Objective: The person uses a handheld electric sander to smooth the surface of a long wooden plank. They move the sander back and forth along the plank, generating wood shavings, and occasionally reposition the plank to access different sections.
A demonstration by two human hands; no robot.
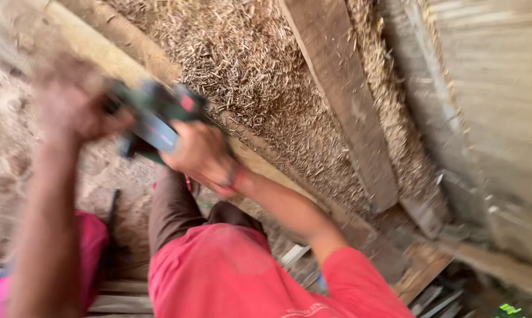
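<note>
- Wood shavings (260,70) lie thick over the ground around me, heaped between the boards.
- A dark plank (342,100) slants through the shavings to my right; a pale plank (95,50) runs under my tool.
- More timber offcuts (422,271) sit by my right elbow.
- My right hand (198,153) is clamped around the body of the green power tool (157,115).
- My left hand (71,103), blurred, is closed on the tool's front end.
- The tool is dark green with a grey side and a small red spot, held just above the pale plank.
</note>
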